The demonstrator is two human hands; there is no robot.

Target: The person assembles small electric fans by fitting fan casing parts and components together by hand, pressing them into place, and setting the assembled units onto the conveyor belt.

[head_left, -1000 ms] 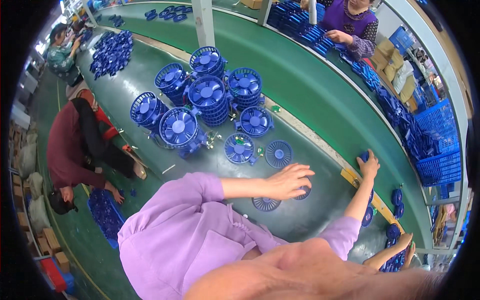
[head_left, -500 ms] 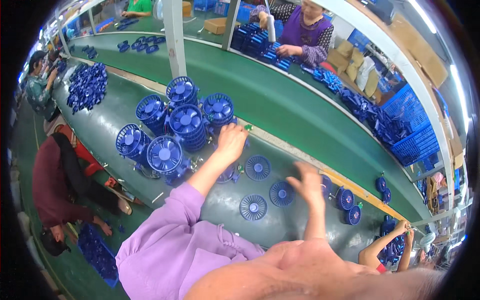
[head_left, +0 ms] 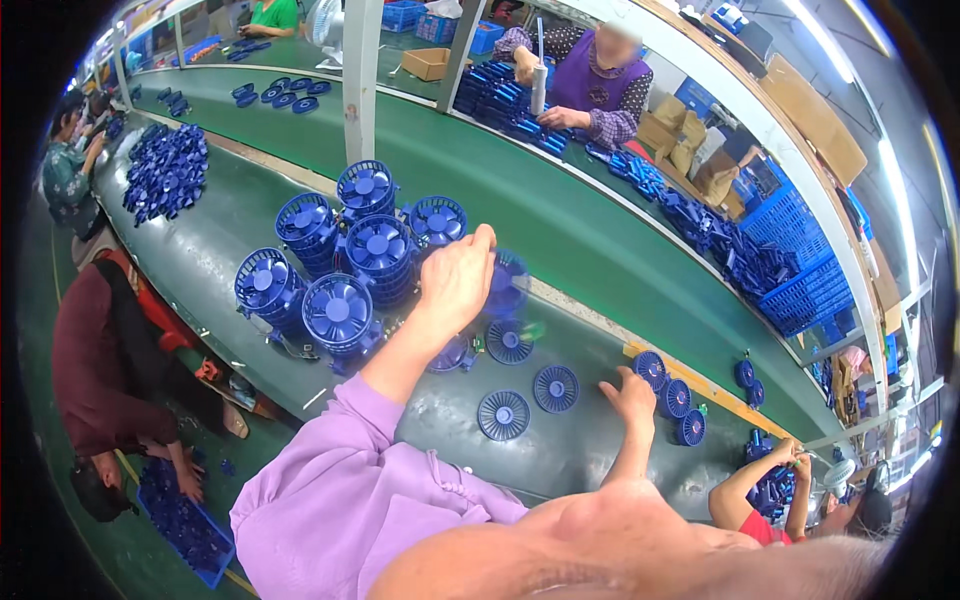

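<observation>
My left hand (head_left: 458, 285), coming from a lilac sleeve, is closed on a blue fan unit (head_left: 510, 288) blurred by motion. A small green piece (head_left: 532, 331), also blurred, hangs below it. Just left of this hand stand several stacks of blue fan units (head_left: 378, 245), their round cages facing up. My right hand (head_left: 630, 398) rests over the bench with fingers apart and nothing in it. Between my hands lie round blue fan grilles (head_left: 556, 388). Close to my right fingertips is a row of blue fan pieces (head_left: 676, 398).
A green conveyor belt (head_left: 560, 255) runs beyond the bench edge, with a grey post (head_left: 362, 90) beside it. A heap of blue parts (head_left: 168, 172) lies at the far left. Several co-workers sit around, one bending over a blue crate (head_left: 190, 540) on the floor.
My left hand has lifted a blue fan unit off the bench beside the stacks. My right hand has moved slightly down and right, away from the grilles.
</observation>
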